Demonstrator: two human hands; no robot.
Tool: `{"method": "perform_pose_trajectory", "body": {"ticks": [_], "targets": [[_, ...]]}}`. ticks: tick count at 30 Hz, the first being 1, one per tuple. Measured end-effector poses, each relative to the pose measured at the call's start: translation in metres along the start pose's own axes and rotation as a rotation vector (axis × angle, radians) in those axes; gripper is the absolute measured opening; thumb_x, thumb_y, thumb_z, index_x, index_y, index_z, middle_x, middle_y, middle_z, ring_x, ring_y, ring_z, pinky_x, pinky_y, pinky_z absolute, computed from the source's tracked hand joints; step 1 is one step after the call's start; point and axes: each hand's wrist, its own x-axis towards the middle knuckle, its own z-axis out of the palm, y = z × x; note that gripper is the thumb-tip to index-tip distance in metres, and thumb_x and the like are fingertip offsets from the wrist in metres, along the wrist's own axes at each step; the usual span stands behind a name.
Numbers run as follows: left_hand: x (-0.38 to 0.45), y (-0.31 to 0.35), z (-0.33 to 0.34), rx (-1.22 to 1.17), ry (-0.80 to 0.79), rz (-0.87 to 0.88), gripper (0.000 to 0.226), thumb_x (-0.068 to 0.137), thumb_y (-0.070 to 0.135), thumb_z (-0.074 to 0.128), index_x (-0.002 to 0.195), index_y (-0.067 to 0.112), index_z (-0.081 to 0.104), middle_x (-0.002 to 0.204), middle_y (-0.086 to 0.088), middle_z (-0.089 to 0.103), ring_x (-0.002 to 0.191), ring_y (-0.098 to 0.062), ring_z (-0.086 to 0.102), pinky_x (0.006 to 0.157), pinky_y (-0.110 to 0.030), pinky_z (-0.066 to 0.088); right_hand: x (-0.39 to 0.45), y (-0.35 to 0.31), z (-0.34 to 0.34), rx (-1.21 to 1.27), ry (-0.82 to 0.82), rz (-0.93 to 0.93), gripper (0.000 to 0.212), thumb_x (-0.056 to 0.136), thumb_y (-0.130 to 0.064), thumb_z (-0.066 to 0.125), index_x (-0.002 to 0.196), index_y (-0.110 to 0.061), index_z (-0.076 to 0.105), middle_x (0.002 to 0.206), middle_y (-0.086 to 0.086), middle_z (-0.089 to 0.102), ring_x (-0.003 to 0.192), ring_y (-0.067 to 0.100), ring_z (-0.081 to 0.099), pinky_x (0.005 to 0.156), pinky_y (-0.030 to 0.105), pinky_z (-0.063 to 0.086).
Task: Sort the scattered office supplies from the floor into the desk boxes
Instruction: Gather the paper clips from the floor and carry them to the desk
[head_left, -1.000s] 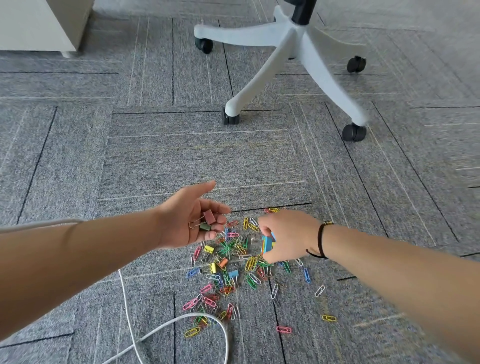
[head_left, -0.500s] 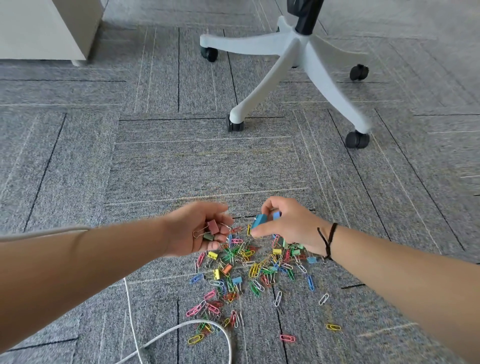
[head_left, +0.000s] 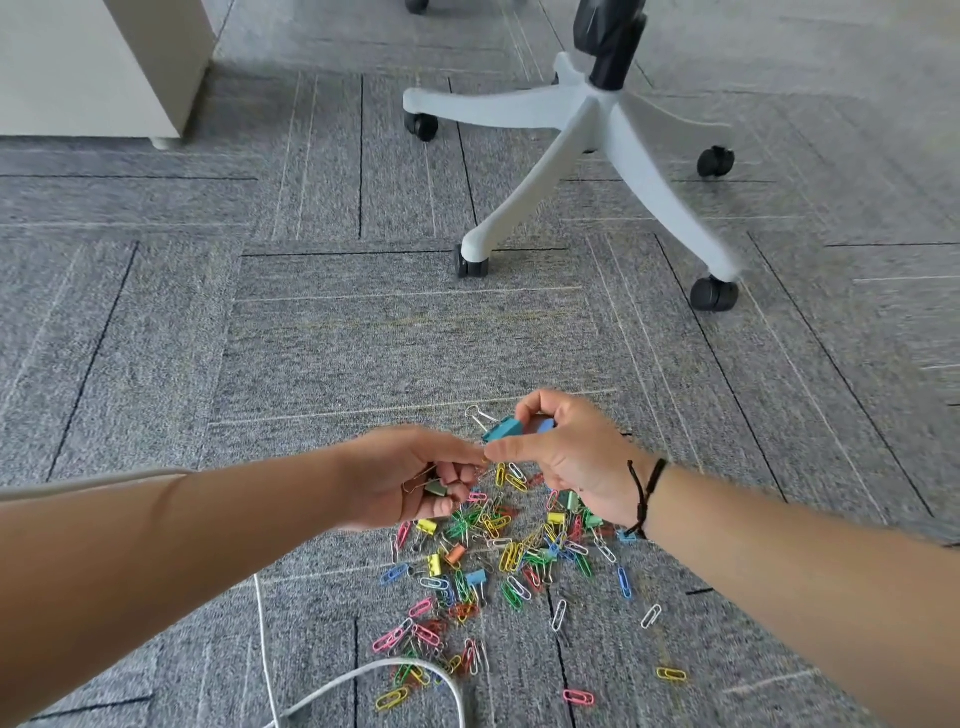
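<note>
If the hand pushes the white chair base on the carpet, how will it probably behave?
The white chair base stands on black casters, so it would probably roll rather than tip. Its wide star legs suggest stability. The carpet may slow it.

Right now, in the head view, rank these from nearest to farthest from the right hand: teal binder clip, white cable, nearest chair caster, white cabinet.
From the right hand:
1. Teal binder clip, held in its fingers.
2. Nearest chair caster, ahead.
3. White cable, lower left; close to the caster's rank.
4. White cabinet, far upper left.
</note>
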Motion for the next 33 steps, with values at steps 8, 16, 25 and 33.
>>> {"method": "perform_pose_trajectory", "body": {"ticks": [8, 16, 25, 33], "targets": [[0.004, -0.002, 0.001, 0.156, 0.018, 0.022, 0.013, 0.091, 0.012, 0.068, 0.081, 0.004, 0.063, 0.072, -0.006, 0.061, 0.06, -0.014, 0.052, 0.055, -0.023, 0.046, 0.007, 0.006, -0.005, -0.004, 0.043, 0.006, 0.04, 0.068, -0.012, 0.089, 0.082, -0.017, 0.052, 0.064, 0.0, 0.051, 0.039, 0.006, 0.029, 0.037, 0.02, 0.026], [0.004, -0.009, 0.002, 0.323, 0.074, -0.015, 0.018, 0.088, 0.021, 0.073, 0.082, 0.004, 0.068, 0.07, -0.005, 0.065, 0.058, -0.012, 0.057, 0.053, -0.022, 0.049, 0.016, 0.008, -0.026, 0.165, 0.02, 0.159, 0.025, 0.086, 0.001, 0.063, 0.091, -0.017, 0.046, 0.094, 0.019, 0.068, 0.036, 0.009, 0.021, 0.043, 0.024, 0.011], [0.006, 0.005, -0.015, -0.171, 0.086, 0.006, 0.038, 0.099, 0.029, 0.047, 0.082, 0.002, 0.068, 0.074, -0.011, 0.064, 0.06, -0.019, 0.057, 0.053, -0.026, 0.05, 0.009, 0.0, -0.021, 0.491, -0.215, 0.251, 0.026, 0.08, -0.011, 0.047, 0.088, -0.006, 0.071, 0.07, 0.006, 0.052, 0.04, 0.008, 0.028, 0.042, 0.02, 0.016], [0.007, 0.006, -0.022, -0.239, 0.091, 0.06, 0.038, 0.085, 0.036, 0.053, 0.091, 0.001, 0.064, 0.075, -0.012, 0.063, 0.062, -0.02, 0.056, 0.055, -0.028, 0.05, 0.004, -0.001, -0.018, 0.454, -0.239, 0.3, 0.028, 0.091, -0.032, 0.063, 0.072, -0.012, 0.058, 0.065, 0.004, 0.046, 0.06, 0.018, 0.045, 0.057, 0.031, 0.05]]}}
